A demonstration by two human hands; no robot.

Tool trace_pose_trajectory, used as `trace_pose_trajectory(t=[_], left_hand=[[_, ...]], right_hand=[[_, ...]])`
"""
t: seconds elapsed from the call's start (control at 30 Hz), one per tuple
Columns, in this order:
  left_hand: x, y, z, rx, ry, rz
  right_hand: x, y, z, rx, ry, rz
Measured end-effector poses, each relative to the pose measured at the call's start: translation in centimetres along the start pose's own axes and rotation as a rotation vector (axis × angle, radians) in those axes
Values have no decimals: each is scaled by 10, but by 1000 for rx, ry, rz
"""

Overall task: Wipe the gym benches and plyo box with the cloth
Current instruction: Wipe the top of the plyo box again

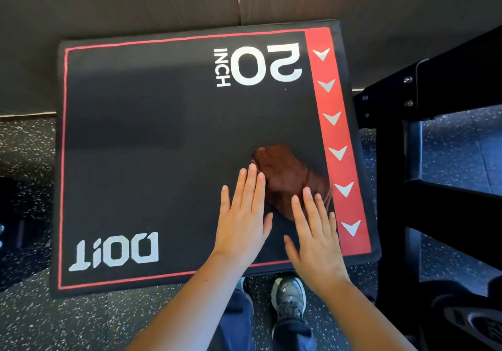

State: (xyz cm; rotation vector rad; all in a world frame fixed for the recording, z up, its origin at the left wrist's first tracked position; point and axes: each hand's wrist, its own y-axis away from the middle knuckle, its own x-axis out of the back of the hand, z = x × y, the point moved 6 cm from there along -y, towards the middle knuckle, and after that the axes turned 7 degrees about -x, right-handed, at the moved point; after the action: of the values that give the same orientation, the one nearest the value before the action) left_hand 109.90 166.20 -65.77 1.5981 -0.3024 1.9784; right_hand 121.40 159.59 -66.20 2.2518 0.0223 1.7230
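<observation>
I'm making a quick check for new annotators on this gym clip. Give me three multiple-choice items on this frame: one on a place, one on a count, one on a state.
1. Where does the brown cloth lie on the plyo box?
A. Beside the red arrow stripe
B. On the white logo
C. On the floor

2. How many white arrowheads show on the red stripe?
A. Four
B. Six
C. Nine

3. How are the left hand and right hand held?
A. Both clenched on the cloth
B. Both open, fingers spread flat
C. One gripping the box edge

Key: 1 A, the cloth sits on the black top just left of the stripe. 2 B, six arrowheads run down the stripe. 3 B, both palms face down with fingers extended, only fingertips reaching the cloth.
</observation>
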Motion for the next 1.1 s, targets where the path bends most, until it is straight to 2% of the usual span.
trace_pose_trajectory(t=[0.3, 0.53, 0.73, 1.1], left_hand=[[-33, 20, 18, -109, 6, -51], [-27, -33, -6, -42, -12, -95], [-13, -87, -28, 1, -26, -168], [4, -173, -46, 18, -72, -201]], right_hand=[[-20, -22, -1, -52, 45, -46], [-14, -78, -2, -9, 96, -46], [0, -142, 2, 107, 26, -42], [28, -231, 11, 75, -12, -141]])
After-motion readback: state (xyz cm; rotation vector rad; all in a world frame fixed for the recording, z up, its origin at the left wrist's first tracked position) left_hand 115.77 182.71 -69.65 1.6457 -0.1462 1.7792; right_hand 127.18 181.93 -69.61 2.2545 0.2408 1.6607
